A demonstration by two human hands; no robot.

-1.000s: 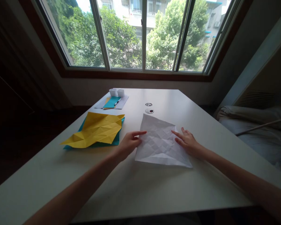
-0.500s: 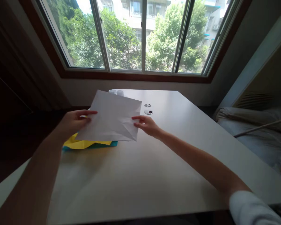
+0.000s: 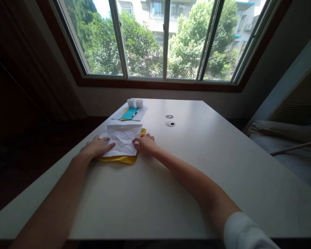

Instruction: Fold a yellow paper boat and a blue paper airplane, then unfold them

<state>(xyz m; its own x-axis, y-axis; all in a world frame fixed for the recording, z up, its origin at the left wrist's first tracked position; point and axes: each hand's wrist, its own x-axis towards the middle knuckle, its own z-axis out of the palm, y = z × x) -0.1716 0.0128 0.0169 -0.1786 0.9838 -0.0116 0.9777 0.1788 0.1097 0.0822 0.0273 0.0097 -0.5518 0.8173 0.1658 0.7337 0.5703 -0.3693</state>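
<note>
A creased white sheet of paper (image 3: 123, 140) lies on top of yellow paper (image 3: 131, 159) on the table. Its far strip bends along a crease. My left hand (image 3: 96, 147) rests on the left edge of the white sheet, thumb and index finger apart on its surface. At the right edge is my right hand (image 3: 145, 143), its thumb and index finger touching the sheet and its other fingers spread over the yellow paper's corner. Neither hand lifts the paper. A sliver of teal shows near the far right corner of the stack.
Farther back on the white table (image 3: 176, 193) lie white sheets (image 3: 142, 111), a teal sheet (image 3: 129, 112) and a pen (image 3: 136, 112). Two small white containers (image 3: 139, 103) stand behind them. Two round inserts (image 3: 170, 123) sit in the tabletop. A window (image 3: 145, 45) is beyond.
The white sheet, held raised by both hands before, now lies on the yellow paper. Both hands have come down and closer together. The teal sheet, pen and containers behind have come into view.
</note>
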